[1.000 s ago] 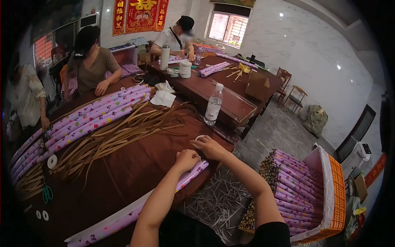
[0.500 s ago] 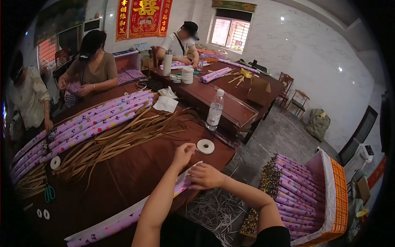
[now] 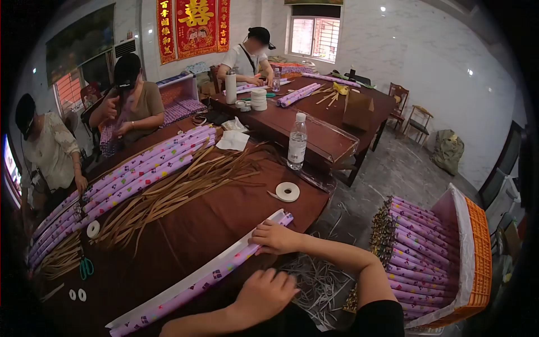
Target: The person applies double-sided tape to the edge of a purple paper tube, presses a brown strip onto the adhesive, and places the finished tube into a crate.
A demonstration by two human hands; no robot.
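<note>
Red wall scrolls are hanging at the back of the workroom, showing gold Chinese characters; the big centre one reads 囍, the smaller columns too fine to read. Water bottle label unreadable. Brown table is carrying a long purple wrapped tube along its near edge. Right hand is lying palm-down on the tube's far end, fingers curled loosely over it. Left hand is resting flat on the tube nearer the body, fingers spread. Tape roll is lying just beyond.
</note>
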